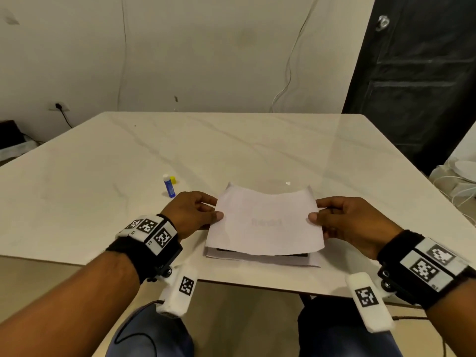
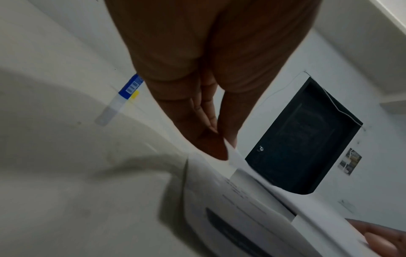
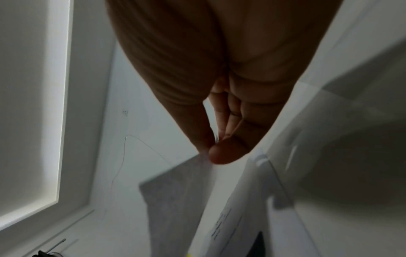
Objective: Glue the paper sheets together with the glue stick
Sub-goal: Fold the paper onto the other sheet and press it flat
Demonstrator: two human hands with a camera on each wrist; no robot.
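Overhead, from the head view, a thin white paper sheet (image 1: 265, 222) is held just above a second white printed sheet (image 1: 262, 260) that lies flat near the front edge of the pale marble-patterned worktop (image 1: 103, 176). The upper sheet's long axis runs left to right, and its far edge sags in a shallow curve. The left hand (image 1: 192, 213) pinches the sheet's left edge, thumb on top and fingers beneath; the right hand (image 1: 345, 222) pinches the right edge the same way. Both wrists wear black bands with square-patterned markers. A small blue glue stick (image 1: 169, 186) stands upright on the worktop just beyond the left hand, with a yellow cap (image 1: 173, 179) beside it.

From the left wrist view, the left hand (image 2: 211, 104) points down and away, its thumb and fingers closed on the paper's edge. The blue glue stick (image 2: 131, 87) shows behind the hand, and the lower sheet (image 2: 230, 200) carries blurred print and a dark block.

From the right wrist view, the right hand (image 3: 222, 121) squeezes the thin sheet (image 3: 175, 200) between thumb and fingertips; the paper hangs away, grey and faintly translucent.
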